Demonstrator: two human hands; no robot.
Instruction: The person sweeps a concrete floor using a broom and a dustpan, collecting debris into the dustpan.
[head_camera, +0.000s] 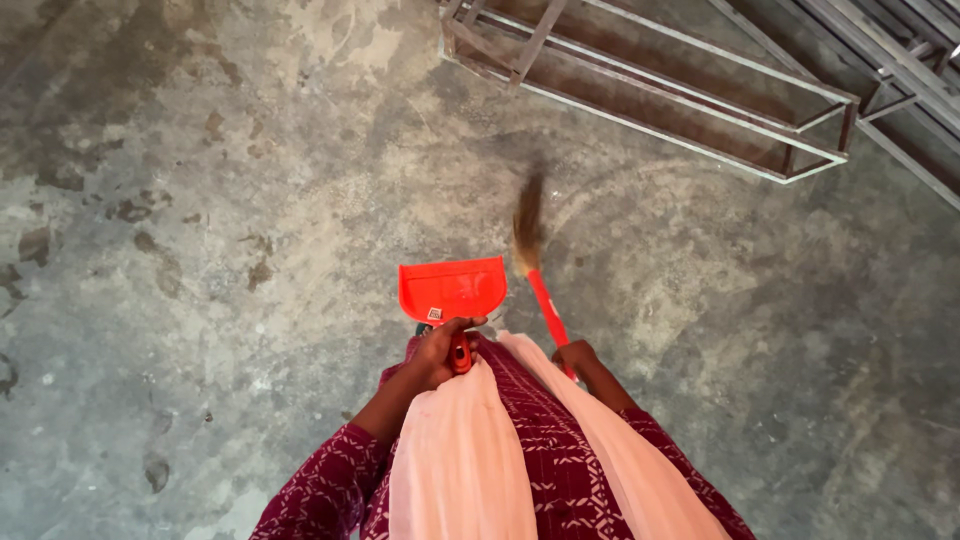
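We log the scene from the largest item down. The concrete floor (200, 200) is stained and dusty, and fills most of the head view. A welded metal frame (660, 90) of thin bars lies on it at upper right, cut off by the top edge, so we cannot tell its full length.

The broom (530, 250) sits right of centre, its red handle running down to the right hand (578, 358). We judge it light and long: stiff along the handle, soft and springy at the bristle head. The natural hold is low on the handle, where that hand already grips it. The bristles are motion-blurred, so we cannot say whether they touch the floor or hang just above it.

The orange dustpan (453, 290) is held out in front of the body at centre, just beside the broom head. We judge it thin moulded plastic: light, fairly rigid, smooth and a little slippery, likely to flex at the lip if pressed. Its short handle is the only sensible hold, and the left hand (440, 350) is closed around it, fingers curled over the top.

The right hand's fingers appear wrapped on the broom handle, though a pale scarf (470, 450) partly hides them. Any dust in the pan is not visible from this angle. A small label on the pan is too small to make out.
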